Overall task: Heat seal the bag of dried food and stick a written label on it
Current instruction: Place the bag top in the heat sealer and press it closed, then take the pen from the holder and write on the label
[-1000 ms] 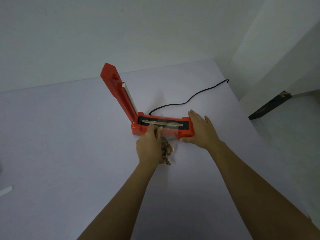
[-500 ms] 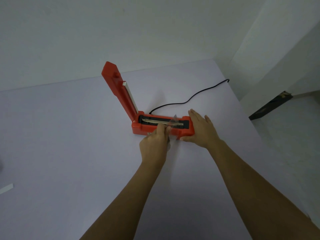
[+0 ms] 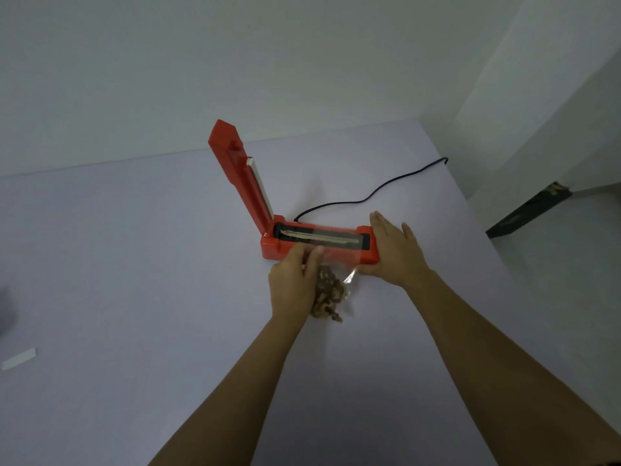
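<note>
Left hand [image 3: 292, 284], right hand [image 3: 395, 255]: both bare. Left forearm [image 3: 235, 381], right forearm [image 3: 487, 348]: bare skin from wrist to near frame edge.

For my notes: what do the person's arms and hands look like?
Nothing worn shows. The left arm and right arm are bare to the picture's edge, no sleeves. The left hand and right hand have no gloves, rings or watch in view.

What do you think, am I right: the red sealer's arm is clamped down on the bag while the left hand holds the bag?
No. The head view shows the sealer's arm raised open, not clamped down; the left hand does hold the bag.
</note>
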Demonstrator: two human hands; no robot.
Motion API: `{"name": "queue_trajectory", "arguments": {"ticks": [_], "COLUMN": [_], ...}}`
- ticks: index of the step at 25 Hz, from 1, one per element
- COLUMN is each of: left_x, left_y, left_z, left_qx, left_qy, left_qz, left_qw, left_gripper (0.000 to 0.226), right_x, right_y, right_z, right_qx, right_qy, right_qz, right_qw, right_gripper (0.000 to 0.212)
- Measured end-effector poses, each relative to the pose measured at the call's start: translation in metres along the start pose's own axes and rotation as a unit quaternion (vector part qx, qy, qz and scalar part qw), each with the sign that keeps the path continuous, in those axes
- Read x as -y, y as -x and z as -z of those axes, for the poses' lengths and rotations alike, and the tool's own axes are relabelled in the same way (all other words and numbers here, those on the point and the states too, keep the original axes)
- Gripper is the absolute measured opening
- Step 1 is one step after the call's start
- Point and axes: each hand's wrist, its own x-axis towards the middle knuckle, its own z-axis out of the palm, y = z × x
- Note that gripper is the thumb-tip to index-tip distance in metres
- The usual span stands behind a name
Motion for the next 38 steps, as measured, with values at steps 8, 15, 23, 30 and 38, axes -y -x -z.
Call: {"name": "queue_trajectory", "arguments": {"ticks": [8,15,23,30,38], "left_x": [0.045,0.121,0.193,0.203,0.205], "left_y": [0.019,0.053,0.085,0.076,0.075], "left_z": [0.063,0.159,0.217,0.233,0.216], "left_qx": [-0.015,-0.05,0.026,0.055,-0.01], "left_qy": [0.138,0.107,0.118,-0.041,-0.124], "left_qz": [0.121,0.153,0.223,0.137,0.131], "left_qw": [0.983,0.981,0.967,0.988,0.984], "left_gripper": [0.019,0.019,0.022,0.024,0.033], "right_x": [0.079,0.232,0.298,0.302,0.303], "right_y": [0.068,0.096,0.112,0.106,0.104], "right_z": [-0.034,-0.077,-0.129,-0.142,-0.145], "right_qx": [-0.236,0.003,0.054,0.006,-0.039], "right_qy": [-0.312,-0.58,-0.584,-0.487,-0.354], "right_qz": [-0.022,-0.078,-0.143,-0.127,-0.076], "right_qw": [0.92,0.811,0.797,0.864,0.931], "right_gripper": [0.044,0.01,0.005,0.014,0.032]}}
